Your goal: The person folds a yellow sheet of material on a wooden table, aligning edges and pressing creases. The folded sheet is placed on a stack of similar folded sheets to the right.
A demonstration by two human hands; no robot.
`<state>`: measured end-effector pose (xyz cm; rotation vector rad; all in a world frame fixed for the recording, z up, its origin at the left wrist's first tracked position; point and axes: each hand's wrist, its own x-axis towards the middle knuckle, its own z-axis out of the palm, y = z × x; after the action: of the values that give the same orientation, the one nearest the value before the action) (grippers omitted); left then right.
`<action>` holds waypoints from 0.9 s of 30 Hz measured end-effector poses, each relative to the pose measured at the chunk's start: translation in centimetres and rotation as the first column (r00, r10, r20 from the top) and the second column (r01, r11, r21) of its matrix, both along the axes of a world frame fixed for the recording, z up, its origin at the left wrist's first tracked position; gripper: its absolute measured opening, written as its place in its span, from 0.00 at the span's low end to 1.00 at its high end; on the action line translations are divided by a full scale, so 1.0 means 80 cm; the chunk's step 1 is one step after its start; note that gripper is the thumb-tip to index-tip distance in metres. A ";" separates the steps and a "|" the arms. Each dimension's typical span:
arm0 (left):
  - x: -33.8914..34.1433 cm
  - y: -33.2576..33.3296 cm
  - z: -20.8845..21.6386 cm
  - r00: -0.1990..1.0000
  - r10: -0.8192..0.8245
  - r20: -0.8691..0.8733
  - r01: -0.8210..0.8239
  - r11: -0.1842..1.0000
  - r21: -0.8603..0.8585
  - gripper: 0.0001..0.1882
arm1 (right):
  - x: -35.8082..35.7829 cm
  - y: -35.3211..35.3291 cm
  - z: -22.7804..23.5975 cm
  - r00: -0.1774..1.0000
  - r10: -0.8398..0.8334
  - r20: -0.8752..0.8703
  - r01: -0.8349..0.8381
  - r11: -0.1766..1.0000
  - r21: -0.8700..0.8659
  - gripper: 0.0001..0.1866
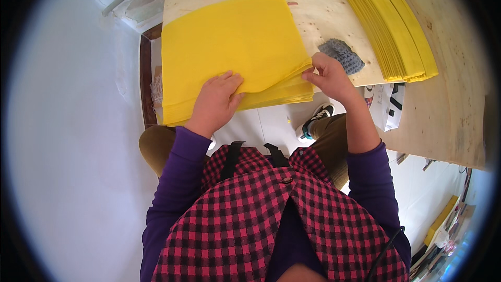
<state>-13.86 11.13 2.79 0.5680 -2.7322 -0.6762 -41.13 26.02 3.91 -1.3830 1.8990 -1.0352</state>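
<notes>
A wide pile of yellow cloth-like sheets lies on the wooden table in front of me, its near edge by the table's front. My left hand rests flat on top of the pile near that edge, fingers stretched out and holding nothing. At the pile's near right corner, my right hand pinches the corner of the upper yellow sheet, thumb against fingers. That corner is lifted a little off the layers below, and the sheet's near edge bends upward. How many layers are in the pinch, I cannot tell.
A crumpled grey textured cloth lies just beyond my right hand. Farther right, a stack of narrow folded yellow pieces sits on the wooden tabletop. A white printed bag is below the table edge. The white wall stands close at left.
</notes>
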 end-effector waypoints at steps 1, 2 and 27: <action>0.001 0.001 -0.003 1.000 -0.010 0.004 0.010 0.999 -0.047 0.21 | 0.001 0.000 0.006 1.000 -0.008 -0.016 0.008 1.000 0.014 0.09; 0.002 0.002 -0.005 1.000 -0.015 0.001 0.015 0.997 -0.074 0.23 | 0.002 -0.001 0.011 0.999 -0.016 -0.031 0.016 0.999 0.029 0.09; 0.005 0.006 -0.023 0.999 0.013 -0.042 -0.019 0.990 -0.140 0.19 | 0.002 0.013 -0.008 0.997 -0.020 0.070 0.038 0.966 -0.256 0.36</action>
<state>-13.47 11.60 0.92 0.5365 -2.7075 -0.4819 -40.94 27.09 3.23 -1.4439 1.7893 -1.3645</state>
